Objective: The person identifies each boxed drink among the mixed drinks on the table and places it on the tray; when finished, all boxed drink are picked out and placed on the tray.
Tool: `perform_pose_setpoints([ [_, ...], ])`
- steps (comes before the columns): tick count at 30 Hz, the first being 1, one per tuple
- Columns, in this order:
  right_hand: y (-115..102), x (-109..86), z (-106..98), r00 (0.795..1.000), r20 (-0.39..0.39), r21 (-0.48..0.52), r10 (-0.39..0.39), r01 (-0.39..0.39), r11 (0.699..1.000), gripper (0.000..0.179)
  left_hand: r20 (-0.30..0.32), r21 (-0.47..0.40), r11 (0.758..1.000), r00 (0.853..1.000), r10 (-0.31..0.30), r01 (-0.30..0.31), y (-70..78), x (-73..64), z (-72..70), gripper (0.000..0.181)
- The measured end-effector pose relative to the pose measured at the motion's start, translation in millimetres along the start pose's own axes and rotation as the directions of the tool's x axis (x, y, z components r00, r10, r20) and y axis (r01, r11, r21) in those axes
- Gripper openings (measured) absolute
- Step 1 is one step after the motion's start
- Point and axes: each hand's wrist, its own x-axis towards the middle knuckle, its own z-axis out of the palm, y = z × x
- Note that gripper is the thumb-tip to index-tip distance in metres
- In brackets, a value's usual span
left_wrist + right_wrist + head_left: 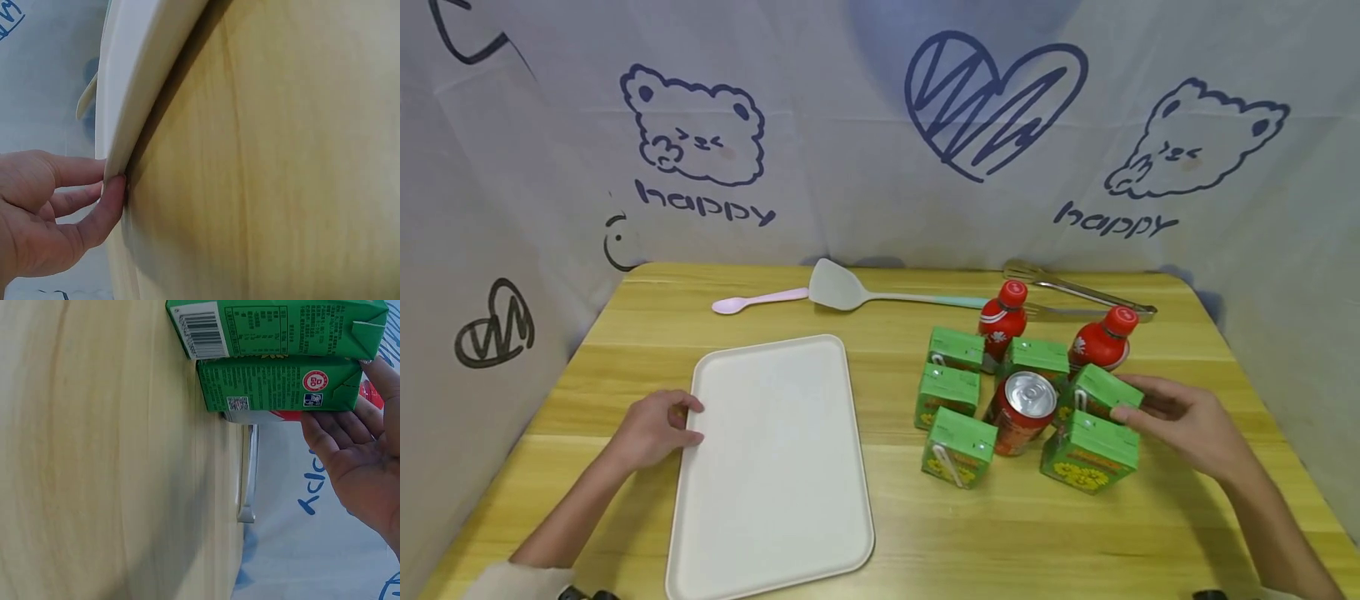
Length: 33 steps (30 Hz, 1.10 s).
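Note:
My left hand (653,429) pinches the left rim of a white rectangular tray (775,467); the left wrist view shows thumb and fingers on either side of that rim (128,125). On the right, my right hand (1187,421) holds a green drink carton (1103,390) near its top, thumb on one side and fingers on the other. In the right wrist view this carton (275,387) stands against another green carton (281,328), which is the nearer one (1090,454) in the head view. Several more green cartons (958,446) stand around a red can (1024,408).
Two red bottles with red caps (1002,321) (1103,337) stand behind the cartons. Along the back of the wooden table (925,550) lie a pink spoon (760,300), a spatula (842,287) and metal tongs (1090,293). A white cloth with drawings (842,192) hangs around the table.

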Motion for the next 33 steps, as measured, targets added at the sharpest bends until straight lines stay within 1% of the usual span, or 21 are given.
perform_pose_setpoints([
  [9,-0.1,2.3,-1.3,0.999,0.001,0.018,-0.045,0.045,0.999,0.047,-0.008,-0.031,1.0,1.0,0.004,-0.005,7.0,8.6,3.1,0.033],
  [14,-0.9,2.6,0.4,0.999,0.003,0.025,-0.054,0.054,0.998,0.047,-0.012,-0.059,0.998,1.0,0.008,-0.009,15.4,14.0,5.5,0.033],
  [17,0.5,2.5,2.2,0.999,-0.002,0.033,-0.052,0.052,0.998,0.047,-0.005,-0.072,0.997,1.0,-0.001,0.001,20.5,16.3,7.9,0.034],
  [19,2.1,2.6,3.9,0.999,0.004,0.056,-0.049,0.048,0.997,0.049,0.008,-0.08,0.997,1.0,-0.014,0.015,22.9,17.0,10.5,0.034],
  [22,4.3,2.5,6.2,0.999,0.017,0.108,-0.039,0.037,0.994,0.052,0.02,-0.079,0.997,1.0,-0.022,0.024,23.7,17.2,14.6,0.035],
  [25,5.5,2.3,7.6,0.999,0.018,0.14,-0.038,0.035,0.989,0.051,0.016,-0.08,0.996,1.0,-0.025,0.026,23.8,17.5,17.0,0.036],
  [30,6.2,2.0,8.7,0.999,-0.001,0.158,-0.05,0.05,0.986,0.047,0.001,-0.08,0.997,1.0,-0.012,0.012,25.0,19.5,17.0,0.038],
  [33,6.0,2.1,9.9,0.999,-0.014,0.145,-0.04,0.042,0.989,0.047,-0.001,-0.077,0.997,1.0,-0.008,0.008,25.0,20.5,16.0,0.041],
])
